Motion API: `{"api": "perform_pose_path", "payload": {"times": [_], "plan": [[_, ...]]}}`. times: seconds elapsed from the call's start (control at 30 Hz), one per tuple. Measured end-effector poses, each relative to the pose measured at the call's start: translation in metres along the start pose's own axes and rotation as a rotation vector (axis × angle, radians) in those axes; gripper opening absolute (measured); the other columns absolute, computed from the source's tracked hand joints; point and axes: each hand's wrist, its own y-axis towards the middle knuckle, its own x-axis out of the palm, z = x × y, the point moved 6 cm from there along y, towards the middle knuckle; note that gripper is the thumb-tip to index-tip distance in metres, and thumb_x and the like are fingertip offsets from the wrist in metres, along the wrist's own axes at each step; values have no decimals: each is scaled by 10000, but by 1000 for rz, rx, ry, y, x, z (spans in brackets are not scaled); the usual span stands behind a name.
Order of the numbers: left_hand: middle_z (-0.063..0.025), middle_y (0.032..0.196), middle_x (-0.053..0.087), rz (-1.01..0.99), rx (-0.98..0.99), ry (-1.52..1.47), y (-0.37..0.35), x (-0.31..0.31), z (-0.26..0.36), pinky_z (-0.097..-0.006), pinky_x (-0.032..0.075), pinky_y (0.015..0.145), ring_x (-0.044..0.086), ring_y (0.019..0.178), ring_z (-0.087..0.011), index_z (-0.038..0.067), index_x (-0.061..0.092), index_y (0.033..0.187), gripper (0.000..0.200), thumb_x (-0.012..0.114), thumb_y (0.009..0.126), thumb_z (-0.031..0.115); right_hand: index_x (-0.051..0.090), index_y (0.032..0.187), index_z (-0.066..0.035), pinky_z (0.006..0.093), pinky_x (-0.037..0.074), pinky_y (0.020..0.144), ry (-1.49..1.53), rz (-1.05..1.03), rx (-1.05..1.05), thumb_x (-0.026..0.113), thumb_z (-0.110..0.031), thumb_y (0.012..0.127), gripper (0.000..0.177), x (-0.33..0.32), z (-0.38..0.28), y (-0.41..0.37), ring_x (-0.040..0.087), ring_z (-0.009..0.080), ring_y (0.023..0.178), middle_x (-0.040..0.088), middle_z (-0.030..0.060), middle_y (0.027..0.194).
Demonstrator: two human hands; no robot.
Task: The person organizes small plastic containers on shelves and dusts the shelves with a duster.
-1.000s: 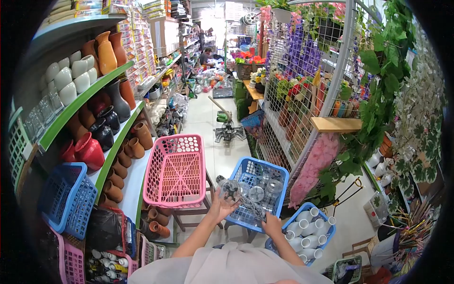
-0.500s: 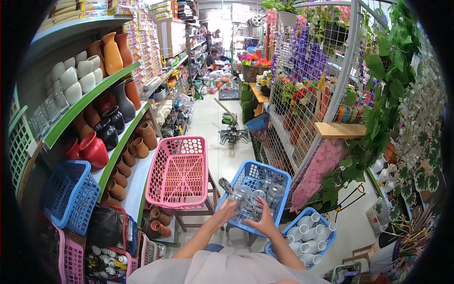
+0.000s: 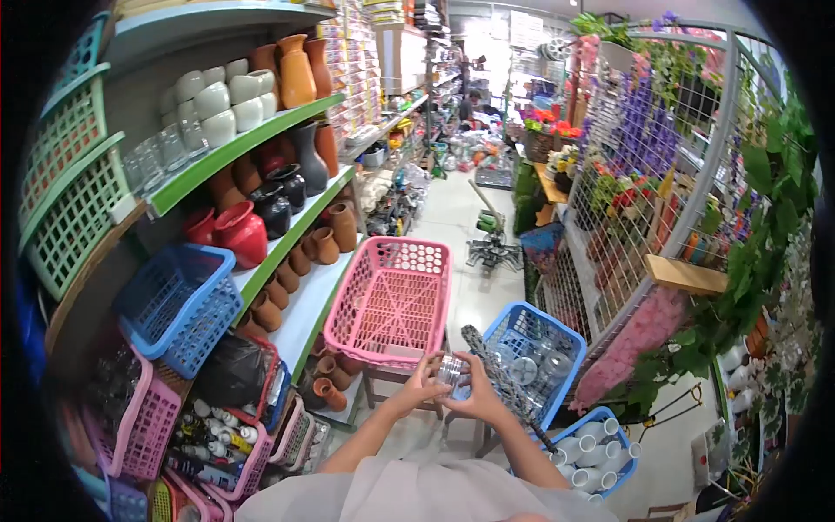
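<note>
Between my two hands is a clear glass jar, just past the front rim of the pink basket. My left hand grips the jar's left side, and my right hand is wrapped round its right side. A dark, patterned long object slants down beside my right hand, across the near side of the blue basket. More clear glass jars lie in that blue basket. The pink basket holds nothing that I can see.
White bottles fill a lower blue basket at the right. Shelves with vases and cups line the left. A wire rack with flowers stands on the right. A green tool lies on the aisle floor; a person is far back.
The view has turned left. Both hands have moved from over the blue basket toward the pink basket, with a jar now between them. The dark long object now slants across the blue basket's side.
</note>
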Motion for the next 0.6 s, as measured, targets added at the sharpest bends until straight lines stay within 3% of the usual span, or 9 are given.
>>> {"api": "perform_pose_path", "payload": {"times": [0.07,0.1,0.27,0.33,0.37,0.4,0.47,0.53,0.6], "plan": [[-139,1337,331,35,69,50,-14,-22,8,-365,434,960,442,1197,-220,186,209,1449,918,789,738,189,340,1363,-83,336,457,850,5,-26,-60,845,-250,618,916,19,-18,14,464,208,1106,430,106,1270],[-138,1337,330,41,74,56,-25,-29,19,-361,437,956,446,1195,-218,180,213,1449,917,790,736,184,338,1362,-87,327,444,855,47,-92,23,841,-244,614,915,29,-30,19,456,199,1095,439,101,1264],[-133,1335,336,135,153,77,-99,-76,59,-350,465,949,446,1217,-228,135,212,1446,909,783,739,150,349,1349,-109,339,427,910,216,-268,-126,826,-195,616,879,104,-65,42,469,194,1100,439,86,1268],[-118,1345,345,197,255,118,-137,-89,85,-359,455,975,435,1234,-227,131,230,1445,889,780,748,174,357,1335,-103,287,451,781,94,-330,-274,842,-232,617,877,135,-95,48,515,178,1025,452,64,1199],[-111,1363,341,212,271,98,-158,-94,100,-366,443,991,428,1245,-230,128,239,1444,871,773,760,198,355,1337,-95,293,445,791,182,-394,-232,844,-244,612,887,156,-95,53,513,184,1040,461,69,1216],[-104,1380,336,230,286,80,-179,-102,113,-372,431,1006,422,1256,-233,125,248,1443,854,766,771,222,340,1349,-92,337,448,883,174,-446,-190,856,-245,615,910,172,-112,55,491,200,1103,437,76,1267],[-103,1405,343,349,361,142,-224,-130,129,-384,422,1010,413,1271,-230,73,291,1422,730,699,842,245,322,1372,-104,348,452,869,201,-483,-306,864,-277,614,948,198,-145,65,495,206,1097,425,83,1294],[-95,1300,472,660,548,388,-276,-150,162,-366,394,1007,465,1223,-201,86,341,1396,656,677,860,261,277,1401,-91,369,440,899,154,-434,-369,859,-276,627,986,221,-164,80,459,229,1181,402,123,1336],[-98,1234,533,1030,638,890,-337,-129,228,-377,399,996,514,1161,-220,32,541,1189,387,634,815,63,269,1405,-65,315,461,841,367,-494,-287,834,-212,661,946,240,-210,83,530,209,1053,457,153,1261]]}}
